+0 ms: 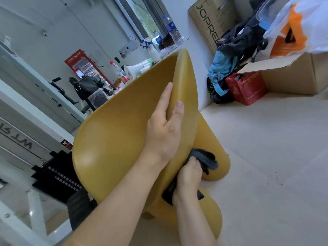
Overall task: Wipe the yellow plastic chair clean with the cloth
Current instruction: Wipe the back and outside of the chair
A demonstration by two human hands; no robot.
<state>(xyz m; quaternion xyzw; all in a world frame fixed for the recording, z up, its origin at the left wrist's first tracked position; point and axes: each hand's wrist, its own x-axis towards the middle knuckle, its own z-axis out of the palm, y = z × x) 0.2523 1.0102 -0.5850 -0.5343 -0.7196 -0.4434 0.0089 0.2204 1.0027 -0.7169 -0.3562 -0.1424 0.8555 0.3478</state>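
Observation:
The yellow plastic chair (115, 135) fills the middle of the view, tipped so its curved shell faces me and its rounded legs lie to the right. My left hand (165, 128) grips the shell's right edge, thumb on the outer face and fingers on the inner face. My right hand (188, 181) holds a dark grey cloth (205, 159) bunched against the chair just below the shell's edge, between the shell and the legs. Part of the cloth is hidden under my fingers.
Cardboard boxes (291, 77), a red bag (246, 87) and a pile of clothes (229, 55) stand at the back right. A cluttered counter with bottles (173, 31) runs behind the chair. A black perforated panel (56, 174) and white frame sit at the left. Pale floor (275, 157) lies on the right.

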